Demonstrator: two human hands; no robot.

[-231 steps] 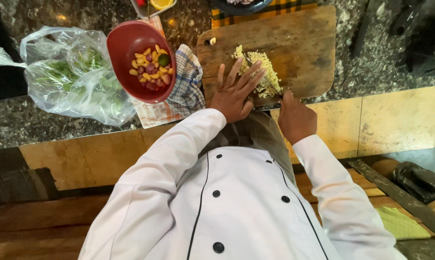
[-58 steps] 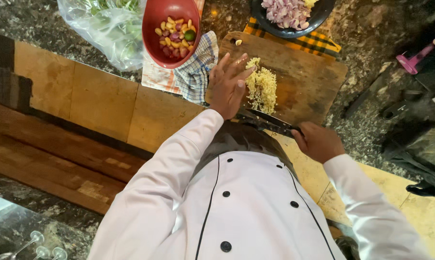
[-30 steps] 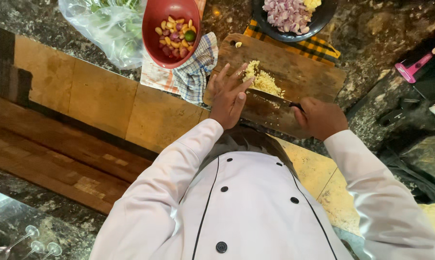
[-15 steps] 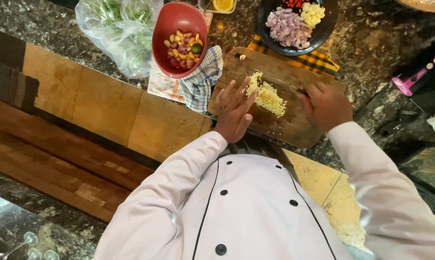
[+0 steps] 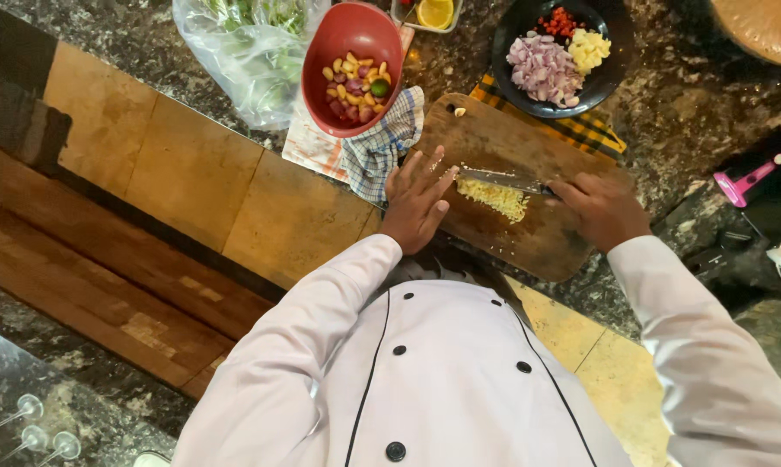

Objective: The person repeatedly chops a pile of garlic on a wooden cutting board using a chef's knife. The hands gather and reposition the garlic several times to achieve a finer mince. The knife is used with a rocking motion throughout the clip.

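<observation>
Now knife (image 5: 500, 179) lies crosswise on board (image 5: 563, 246), tip toward left hand (image 5: 416, 206).

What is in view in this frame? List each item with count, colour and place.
cutting board: one, brown wood, on the dark stone counter
minced pile: one, pale yellow, mid-board
knife: one, steel blade, lying across the pile's far edge
red bowl: one, holding yellow and purple pieces plus one green, left of the board
checked cloth: one, blue and white, under the bowl
plastic bag: one, clear, holding greens, far left
black plate: one, holding chopped purple, yellow and red bits, beyond the board
left hand: fingers spread, flat by the blade tip
right hand: grip on the knife handle
</observation>
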